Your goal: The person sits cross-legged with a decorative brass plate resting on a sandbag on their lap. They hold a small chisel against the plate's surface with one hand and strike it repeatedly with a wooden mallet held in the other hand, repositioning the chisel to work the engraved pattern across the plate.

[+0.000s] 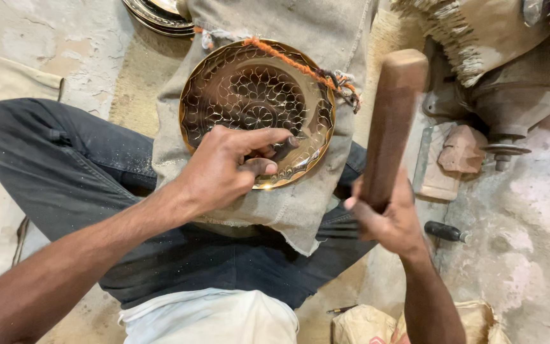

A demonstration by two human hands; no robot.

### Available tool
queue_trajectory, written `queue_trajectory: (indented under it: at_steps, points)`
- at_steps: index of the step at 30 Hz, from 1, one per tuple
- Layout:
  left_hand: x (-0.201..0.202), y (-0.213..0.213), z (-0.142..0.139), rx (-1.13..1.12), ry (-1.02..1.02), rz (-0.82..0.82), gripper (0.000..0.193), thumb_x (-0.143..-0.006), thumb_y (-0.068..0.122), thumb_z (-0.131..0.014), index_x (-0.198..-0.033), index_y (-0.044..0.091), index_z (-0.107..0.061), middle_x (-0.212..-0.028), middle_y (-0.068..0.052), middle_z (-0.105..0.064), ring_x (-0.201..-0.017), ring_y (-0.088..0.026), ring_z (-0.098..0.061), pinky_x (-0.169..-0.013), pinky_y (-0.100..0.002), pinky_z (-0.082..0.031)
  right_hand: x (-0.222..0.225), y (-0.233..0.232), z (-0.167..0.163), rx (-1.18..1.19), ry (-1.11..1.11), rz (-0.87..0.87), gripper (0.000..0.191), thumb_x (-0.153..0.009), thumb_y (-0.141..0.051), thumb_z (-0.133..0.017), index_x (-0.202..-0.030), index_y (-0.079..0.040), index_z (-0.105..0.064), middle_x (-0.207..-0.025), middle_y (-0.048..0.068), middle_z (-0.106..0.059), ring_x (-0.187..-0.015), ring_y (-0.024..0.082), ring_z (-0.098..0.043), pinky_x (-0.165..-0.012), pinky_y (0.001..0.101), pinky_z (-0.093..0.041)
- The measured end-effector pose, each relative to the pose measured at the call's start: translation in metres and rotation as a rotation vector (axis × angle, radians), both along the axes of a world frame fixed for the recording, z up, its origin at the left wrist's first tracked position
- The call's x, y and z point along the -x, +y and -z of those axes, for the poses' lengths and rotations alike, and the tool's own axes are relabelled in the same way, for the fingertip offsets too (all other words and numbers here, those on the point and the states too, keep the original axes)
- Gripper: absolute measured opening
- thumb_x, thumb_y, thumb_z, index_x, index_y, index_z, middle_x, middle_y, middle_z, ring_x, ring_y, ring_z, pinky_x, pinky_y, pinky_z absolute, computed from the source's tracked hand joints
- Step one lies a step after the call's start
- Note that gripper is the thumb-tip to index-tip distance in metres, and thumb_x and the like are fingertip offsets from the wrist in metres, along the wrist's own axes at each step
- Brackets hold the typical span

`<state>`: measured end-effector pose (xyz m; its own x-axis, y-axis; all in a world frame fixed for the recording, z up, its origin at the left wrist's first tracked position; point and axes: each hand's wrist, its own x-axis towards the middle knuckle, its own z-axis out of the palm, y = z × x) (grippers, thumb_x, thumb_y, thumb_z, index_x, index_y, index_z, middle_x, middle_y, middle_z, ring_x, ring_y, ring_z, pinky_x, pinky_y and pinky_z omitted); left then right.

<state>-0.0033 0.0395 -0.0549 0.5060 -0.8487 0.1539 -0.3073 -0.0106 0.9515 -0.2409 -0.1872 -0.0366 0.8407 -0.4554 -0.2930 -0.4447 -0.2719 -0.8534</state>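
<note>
A round brass plate (249, 89) with an engraved flower pattern lies on burlap cloth (326, 25) over my lap. My left hand (227, 165) rests on the plate's near rim and pinches a small dark chisel (286, 148) against the metal. To the right of the plate, my right hand (386, 220) grips a thick wooden mallet (393, 118), which is raised upright. An orange cord (288, 60) crosses the plate's upper right edge.
More brass plates (157, 14) are stacked at the top left. A metal block and a frayed sack (479, 38) sit at the top right. A dark-handled tool (445, 232) lies on the concrete floor at right. My legs in dark trousers (65, 165) stretch to the left.
</note>
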Motion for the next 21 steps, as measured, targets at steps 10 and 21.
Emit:
queue_trajectory:
  at_steps: [10,21]
  points:
    - [-0.002,0.001,-0.001,0.001,0.002,0.029,0.045,-0.082,0.001,-0.076,-0.126,0.007,-0.07,-0.109,-0.014,-0.078,-0.092,-0.019,-0.08,-0.077,-0.032,-0.062,-0.008,0.011,-0.008,0.36,0.06,-0.256,0.055,-0.076,0.001,-0.071,-0.127,-0.001,-0.051,-0.082,0.009,-0.072,-0.075,0.017,-0.071,-0.07,0.0328,-0.056]
    - [-0.005,0.002,0.0,0.033,-0.018,0.055,0.044,-0.081,0.002,-0.077,-0.124,0.006,-0.07,-0.108,-0.016,-0.078,-0.091,-0.022,-0.08,-0.078,-0.034,-0.062,-0.01,0.014,-0.006,0.362,-0.023,-0.313,0.056,-0.078,0.004,-0.072,-0.128,0.002,-0.045,-0.093,0.012,-0.072,-0.082,0.02,-0.072,-0.076,0.0342,-0.057]
